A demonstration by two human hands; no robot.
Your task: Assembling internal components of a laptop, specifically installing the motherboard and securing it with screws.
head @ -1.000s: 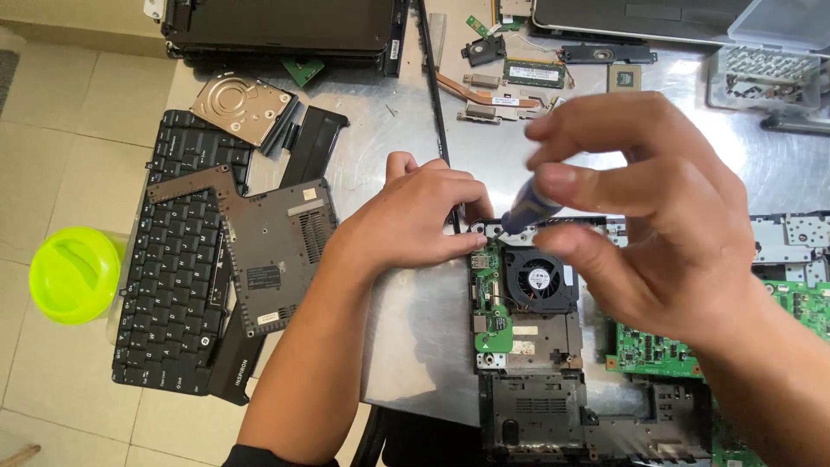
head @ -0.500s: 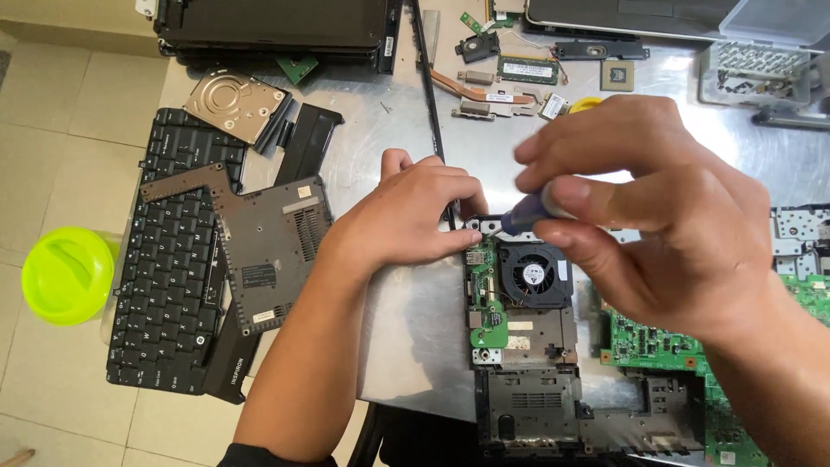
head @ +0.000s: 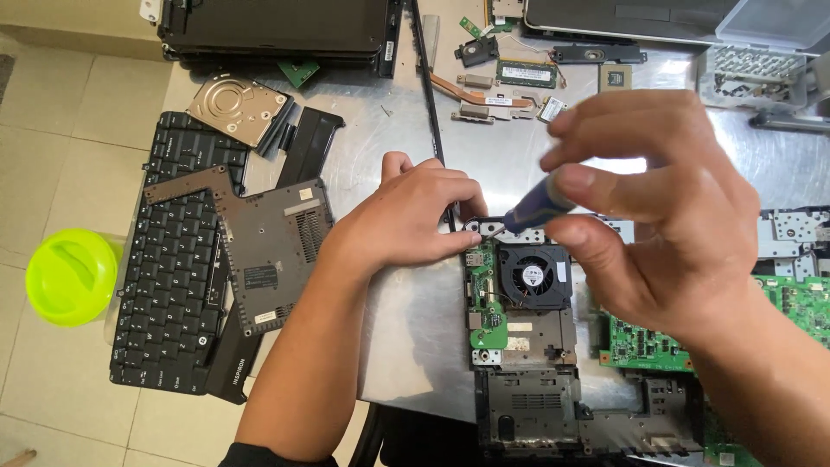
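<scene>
Head view, right hand (head: 666,207) grip on screwdriver (head: 532,210), tip down-left

Keyboard (head: 169,285): I see it left of the laptop chassis (head: 553,346), under the cover panel (head: 277,251).
Hard drive (head: 235,108): behind keyboard.
Fan (head: 529,275): in chassis.

Black detached laptop keyboard (head: 164,285) flat at left, partly overlapped by grey plastic base cover panel (head: 277,255). Silver hard drive (head: 238,105) just above — beside black plastic strips (head: 307,147). Lime-green round lid (head: 71,277) at far left. Green memory module (head: 526,73) near copper heat pipe (head: 471,91).
</scene>
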